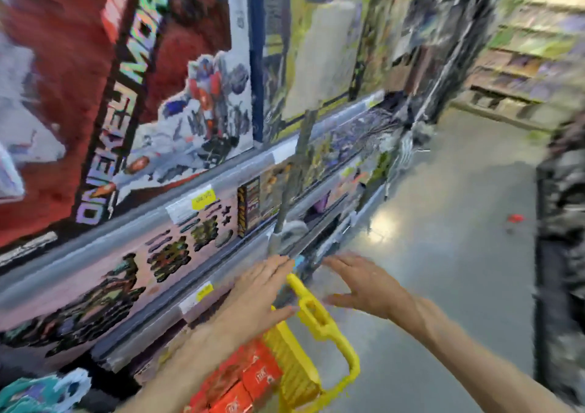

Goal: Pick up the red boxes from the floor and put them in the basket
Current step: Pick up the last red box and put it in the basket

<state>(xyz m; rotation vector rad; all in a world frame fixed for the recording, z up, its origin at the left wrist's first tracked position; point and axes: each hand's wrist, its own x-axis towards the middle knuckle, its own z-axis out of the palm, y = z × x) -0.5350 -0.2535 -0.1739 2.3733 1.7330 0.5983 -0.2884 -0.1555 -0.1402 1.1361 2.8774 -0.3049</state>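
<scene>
Two hands are showing, the left hand (259, 289) and the right hand (364, 289), both with fingers spread. One yellow basket (300, 368) is sitting below them, with one yellow handle (313, 311) standing up. Inside it about four red boxes (250, 381) are lying, though blur is making the count uncertain. One small red object (515, 218) is lying on the floor (443, 254). Three shelf rails (196, 187) are running along the left.

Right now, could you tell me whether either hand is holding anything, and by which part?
Nothing is held. The left hand and right hand are both open above the yellow basket with red boxes inside.
</scene>
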